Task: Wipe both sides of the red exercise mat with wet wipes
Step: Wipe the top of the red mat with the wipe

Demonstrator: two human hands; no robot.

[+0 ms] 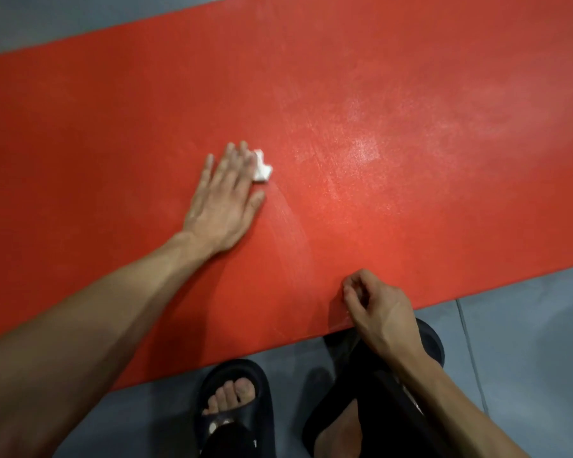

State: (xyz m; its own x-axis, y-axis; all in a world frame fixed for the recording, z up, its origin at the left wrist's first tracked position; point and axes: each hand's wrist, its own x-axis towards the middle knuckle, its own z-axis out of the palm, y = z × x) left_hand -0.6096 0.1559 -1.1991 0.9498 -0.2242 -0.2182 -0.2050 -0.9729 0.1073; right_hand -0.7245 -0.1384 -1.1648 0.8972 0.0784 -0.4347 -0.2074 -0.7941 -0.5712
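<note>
Red exercise mat (pixel 411 94): flat on grey floor (pixel 526 342), damp streaks right of centre. Left hand (pixel 224 196): fingers straight, pressing crumpled wet wipe (pixel 262 168) mid-mat to scrub. Right hand (pixel 377 309): curled, pinching mat's near edge, likely steadying it.

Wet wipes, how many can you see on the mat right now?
1: a crumpled white wipe under the left hand's fingers, mid-mat. More may be hidden.
</note>
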